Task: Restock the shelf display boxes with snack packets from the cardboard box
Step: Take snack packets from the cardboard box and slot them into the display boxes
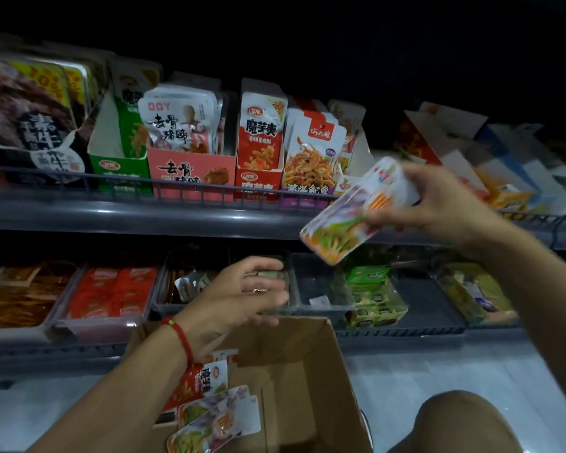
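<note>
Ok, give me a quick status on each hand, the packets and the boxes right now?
Right hand: raised at the upper shelf, gripping a stack of white snack packets, tilted.
Left hand: over the box, fingers relaxed, holding nothing.
Brown cardboard box: open, a few packets left inside.
Pink display box: upright, stocked.
Red display box: upright, stocked.

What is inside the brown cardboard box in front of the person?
The cardboard box holds loose snack packets at its left side, some with green and purple pictures, and a red packet partly under the left wrist. The box floor below them is covered.
</note>
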`<state>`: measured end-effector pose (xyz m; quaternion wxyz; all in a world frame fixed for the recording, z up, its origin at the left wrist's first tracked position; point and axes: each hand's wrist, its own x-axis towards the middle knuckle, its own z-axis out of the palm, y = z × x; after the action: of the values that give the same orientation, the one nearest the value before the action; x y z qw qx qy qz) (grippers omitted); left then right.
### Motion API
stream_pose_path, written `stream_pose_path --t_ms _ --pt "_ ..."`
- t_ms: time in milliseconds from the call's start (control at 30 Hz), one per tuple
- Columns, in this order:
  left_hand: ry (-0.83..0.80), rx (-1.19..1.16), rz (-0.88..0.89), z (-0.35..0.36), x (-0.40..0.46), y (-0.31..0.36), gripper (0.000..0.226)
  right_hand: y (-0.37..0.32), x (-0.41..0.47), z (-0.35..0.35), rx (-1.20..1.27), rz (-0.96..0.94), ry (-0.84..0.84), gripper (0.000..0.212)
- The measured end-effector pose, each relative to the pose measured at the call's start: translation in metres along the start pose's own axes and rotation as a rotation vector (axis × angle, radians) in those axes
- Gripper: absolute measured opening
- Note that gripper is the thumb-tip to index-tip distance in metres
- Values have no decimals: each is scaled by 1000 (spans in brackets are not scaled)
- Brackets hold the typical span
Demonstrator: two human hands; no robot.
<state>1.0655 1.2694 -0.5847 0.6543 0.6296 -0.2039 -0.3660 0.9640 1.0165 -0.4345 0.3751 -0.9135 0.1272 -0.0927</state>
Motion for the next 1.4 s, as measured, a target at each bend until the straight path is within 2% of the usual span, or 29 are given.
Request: stream_pose_path --t_ms 100,233,333,533,667,833,933,1133,1267,1400 --pt "89 20 9 -8 5 -2 41 -15 22 -46 -89 -71 210 47" --pt "129 36 6 -13 9 1 38 -24 56 -77 -163 -67 311 43" --pt "163 21 -17 -14 11 3 37 -29 81 -84 -309 -99 337 43" --pt "185 -3 -34 -15 12 11 33 -38 125 -82 -516 -57 289 71" --pt "185 -14 -27 -17 10 16 34 -39 142 -74 -537 -75 234 71" --pt "176 4 -28 -22 8 20 32 -27 174 -59 -700 61 162 63" --pt "185 21 -46 -25 8 20 32 -12 189 -44 -747 69 140 58" --pt "200 41 -61 -27 7 22 31 17 196 -29 -900 -80 271 46" --pt "207 45 -74 -27 4 25 31 25 194 -27 -985 -229 392 54" --pt "212 64 -79 -24 2 27 31 27 195 -20 -1012 -254 461 53"
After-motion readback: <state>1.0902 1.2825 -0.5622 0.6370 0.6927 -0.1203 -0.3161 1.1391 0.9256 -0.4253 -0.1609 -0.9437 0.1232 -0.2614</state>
